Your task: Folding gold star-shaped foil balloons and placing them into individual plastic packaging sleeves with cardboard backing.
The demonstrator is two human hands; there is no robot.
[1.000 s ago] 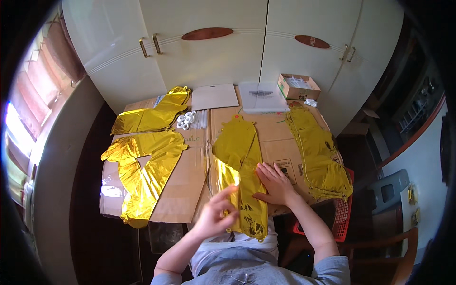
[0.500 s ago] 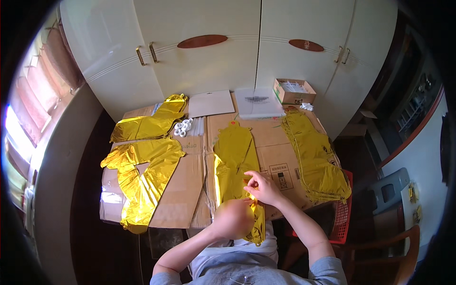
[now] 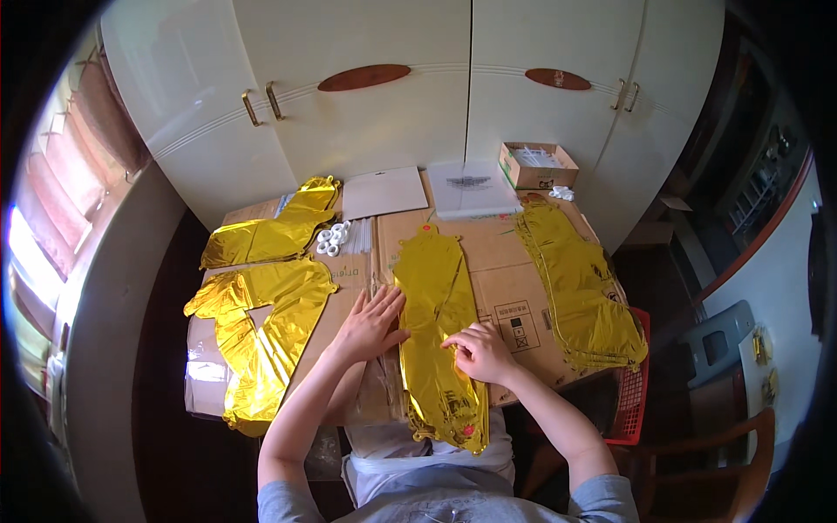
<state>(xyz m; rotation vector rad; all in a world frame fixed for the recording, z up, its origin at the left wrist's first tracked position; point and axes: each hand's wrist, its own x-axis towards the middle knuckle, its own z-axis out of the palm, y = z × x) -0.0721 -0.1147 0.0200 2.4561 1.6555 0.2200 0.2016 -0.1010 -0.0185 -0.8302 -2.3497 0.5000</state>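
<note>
A long flat gold foil balloon point(image 3: 433, 322) lies lengthwise on the cardboard-covered table point(image 3: 506, 296) in front of me, its near end hanging over the table's front edge. My left hand point(image 3: 370, 324) rests flat, fingers spread, on the cardboard at the balloon's left edge. My right hand point(image 3: 478, 350) sits on the balloon's right side with fingers curled, pinching the foil edge.
More gold foil balloons lie at the left point(image 3: 261, 322), back left point(image 3: 270, 231) and in a stack at the right point(image 3: 580, 288). Small white rolls point(image 3: 333, 238), two flat sheets point(image 3: 384, 192), an open cardboard box point(image 3: 536, 164) and white cupboards point(image 3: 392, 96) stand behind. A red basket point(image 3: 629, 392) is beside the table.
My left hand has moved from the balloon's near end up to the cardboard at its left edge and now lies flat. My right hand stays on the balloon's right side.
</note>
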